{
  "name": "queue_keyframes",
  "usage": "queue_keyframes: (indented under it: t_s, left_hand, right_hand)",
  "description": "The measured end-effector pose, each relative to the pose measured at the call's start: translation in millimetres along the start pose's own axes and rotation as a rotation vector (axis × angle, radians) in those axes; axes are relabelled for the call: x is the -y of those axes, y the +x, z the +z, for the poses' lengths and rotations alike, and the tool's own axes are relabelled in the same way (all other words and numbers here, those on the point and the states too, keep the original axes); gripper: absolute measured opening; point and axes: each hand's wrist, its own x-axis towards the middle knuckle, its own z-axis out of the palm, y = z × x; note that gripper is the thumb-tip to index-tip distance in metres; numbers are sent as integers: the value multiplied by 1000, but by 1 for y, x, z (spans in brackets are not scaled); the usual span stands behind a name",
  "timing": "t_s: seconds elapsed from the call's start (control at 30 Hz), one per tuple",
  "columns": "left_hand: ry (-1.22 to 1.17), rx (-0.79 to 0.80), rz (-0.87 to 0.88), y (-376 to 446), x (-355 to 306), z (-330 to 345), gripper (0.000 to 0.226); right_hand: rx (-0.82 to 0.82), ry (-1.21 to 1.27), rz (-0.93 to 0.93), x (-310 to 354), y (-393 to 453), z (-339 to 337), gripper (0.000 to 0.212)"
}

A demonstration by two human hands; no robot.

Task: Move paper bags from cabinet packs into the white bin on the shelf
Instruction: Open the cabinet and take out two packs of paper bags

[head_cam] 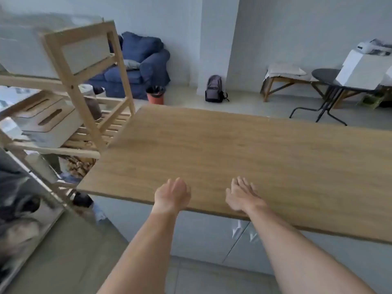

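Note:
Both my hands hover over the near edge of a wooden countertop (233, 149), holding nothing. My left hand (172, 195) has its fingers loosely extended, and my right hand (241, 195) lies flat with its fingers spread. Below the countertop are pale grey cabinet doors (201, 234), closed, with small handles (237, 229) between them. To the left stands a wooden shelf unit (89, 98). On its middle shelf sits a white bin (45, 122) with slotted handles. No paper bags or packs are visible.
A blue armchair (137, 66) and an orange waste bin (156, 95) stand behind the shelf. A grey backpack (214, 89) leans at the wall. A black round table (331, 81) with a white box (362, 68) is at the right. Blurred dark objects fill the lower left.

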Motion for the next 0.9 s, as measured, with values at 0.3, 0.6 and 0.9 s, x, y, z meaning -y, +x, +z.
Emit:
queue_keyframes:
  t_s: [0.3,0.6,0.9]
  left_hand:
    - [265,57,76,-47,-17,153,37]
    - [-86,323,28,-23,-87,243,46]
    - [-88,527,192,-68,-38,212,47]
  right_hand:
    - [-83,-39,-50,-48,0,79,68]
    - [-265,-1,-93,-57,6,99,69]
    - [-251,134,34,-70,-53,114,64]
